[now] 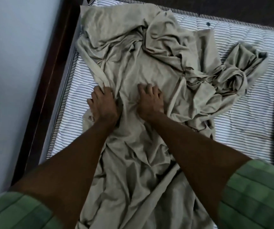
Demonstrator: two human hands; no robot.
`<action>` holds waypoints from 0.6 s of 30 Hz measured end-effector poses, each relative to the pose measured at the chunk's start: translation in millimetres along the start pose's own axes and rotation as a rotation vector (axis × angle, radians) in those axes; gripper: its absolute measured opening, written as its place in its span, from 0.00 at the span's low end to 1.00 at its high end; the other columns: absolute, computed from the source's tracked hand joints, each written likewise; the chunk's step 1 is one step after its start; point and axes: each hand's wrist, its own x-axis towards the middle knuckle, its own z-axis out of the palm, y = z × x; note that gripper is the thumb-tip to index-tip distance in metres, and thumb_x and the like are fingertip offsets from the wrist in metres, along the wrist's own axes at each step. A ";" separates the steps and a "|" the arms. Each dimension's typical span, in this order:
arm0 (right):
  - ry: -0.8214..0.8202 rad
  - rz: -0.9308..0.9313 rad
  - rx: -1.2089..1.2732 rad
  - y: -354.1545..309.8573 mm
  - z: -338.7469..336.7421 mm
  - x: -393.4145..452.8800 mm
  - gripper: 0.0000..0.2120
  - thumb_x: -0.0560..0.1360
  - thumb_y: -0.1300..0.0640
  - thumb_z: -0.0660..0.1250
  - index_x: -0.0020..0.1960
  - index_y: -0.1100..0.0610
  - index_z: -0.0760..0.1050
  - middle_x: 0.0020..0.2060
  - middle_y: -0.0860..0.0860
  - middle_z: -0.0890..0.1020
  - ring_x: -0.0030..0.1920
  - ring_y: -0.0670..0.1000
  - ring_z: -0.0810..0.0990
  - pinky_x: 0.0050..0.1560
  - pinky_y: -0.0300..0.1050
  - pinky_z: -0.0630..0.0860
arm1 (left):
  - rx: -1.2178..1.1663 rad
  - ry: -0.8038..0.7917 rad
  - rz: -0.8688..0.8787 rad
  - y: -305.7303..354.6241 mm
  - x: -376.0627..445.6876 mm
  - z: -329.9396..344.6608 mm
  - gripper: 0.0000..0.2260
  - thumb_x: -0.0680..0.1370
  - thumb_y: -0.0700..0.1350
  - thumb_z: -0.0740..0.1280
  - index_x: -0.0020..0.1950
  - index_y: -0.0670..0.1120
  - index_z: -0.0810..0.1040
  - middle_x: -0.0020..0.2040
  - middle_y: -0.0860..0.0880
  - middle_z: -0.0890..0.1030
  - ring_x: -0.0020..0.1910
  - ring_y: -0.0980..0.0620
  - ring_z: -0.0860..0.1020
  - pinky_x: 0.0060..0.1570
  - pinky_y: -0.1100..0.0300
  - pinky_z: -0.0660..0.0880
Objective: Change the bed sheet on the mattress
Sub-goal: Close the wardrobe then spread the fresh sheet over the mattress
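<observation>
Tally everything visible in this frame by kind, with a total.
Beige bed sheet, crumpled: 1
Striped mattress: 1
Dark wooden bed frame: 1
Hands gripping the sheet: 2, left hand and right hand
Green sleeves: 2
Total: 7

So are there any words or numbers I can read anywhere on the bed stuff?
None: no words, numbers or labels show.
The beige sheet is plain crumpled cloth.
The mattress bears only stripes, and a small dark dot too tiny to read as anything.
The green sleeves show only checks.
</observation>
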 end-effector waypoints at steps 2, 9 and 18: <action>0.033 0.004 -0.008 -3.2 -7.5 -7.6 0.29 0.76 0.46 0.66 0.73 0.55 0.65 0.68 0.58 0.69 0.69 0.64 0.68 0.71 0.63 0.65 | -0.063 -0.058 -0.067 9.0 -6.7 -5.4 0.27 0.69 0.52 0.72 0.66 0.49 0.71 0.67 0.39 0.68 0.63 0.36 0.70 0.61 0.42 0.66; 0.079 -0.160 -0.013 28.1 -2.1 -66.8 0.21 0.76 0.49 0.68 0.64 0.57 0.73 0.61 0.59 0.75 0.63 0.62 0.74 0.64 0.57 0.71 | -0.064 0.063 0.113 41.4 -56.2 -17.7 0.23 0.69 0.48 0.65 0.64 0.51 0.73 0.75 0.43 0.67 0.70 0.39 0.68 0.63 0.44 0.63; 0.089 -0.205 0.002 91.1 -74.0 -148.9 0.19 0.80 0.53 0.61 0.69 0.57 0.73 0.62 0.58 0.74 0.64 0.61 0.72 0.66 0.54 0.68 | -0.423 -0.191 0.113 151.9 -142.4 -74.4 0.13 0.75 0.41 0.65 0.59 0.47 0.79 0.62 0.45 0.76 0.62 0.42 0.75 0.62 0.49 0.72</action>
